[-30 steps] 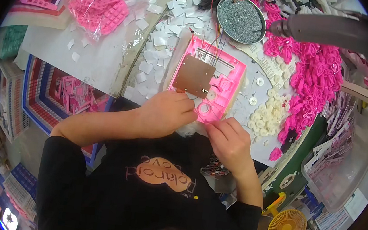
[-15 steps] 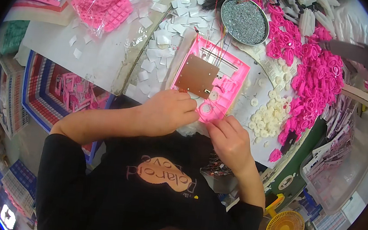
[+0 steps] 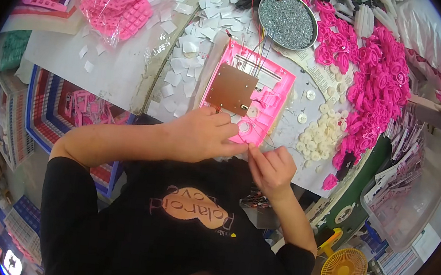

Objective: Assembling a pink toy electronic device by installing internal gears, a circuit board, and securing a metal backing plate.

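Note:
On the table before me lies a pink plastic casing (image 3: 270, 109), open side up, with wires running out of its far end. A brown circuit board (image 3: 232, 89) sits in its left part. My left hand (image 3: 202, 134) is closed over the casing's near left edge, fingertips by the board, thumb reaching along the near edge. At the near right corner, my right hand (image 3: 272, 170) is pinched, its fingertips meeting the left thumb. A thin wire seems to show beside these fingertips; what they pinch is too small to make out.
A round metal bowl of screws (image 3: 288, 22) stands beyond the casing. White plastic discs (image 3: 318, 138) and a heap of pink ring-shaped parts (image 3: 375, 81) lie to the right. White paper squares (image 3: 182, 69) are scattered left. A yellow fan (image 3: 343, 271) stands low at right.
My right hand has shifted left and turned, its fingertips now meeting my left thumb at the casing's near corner. The left thumb has stretched rightward. The whole view has shifted slightly.

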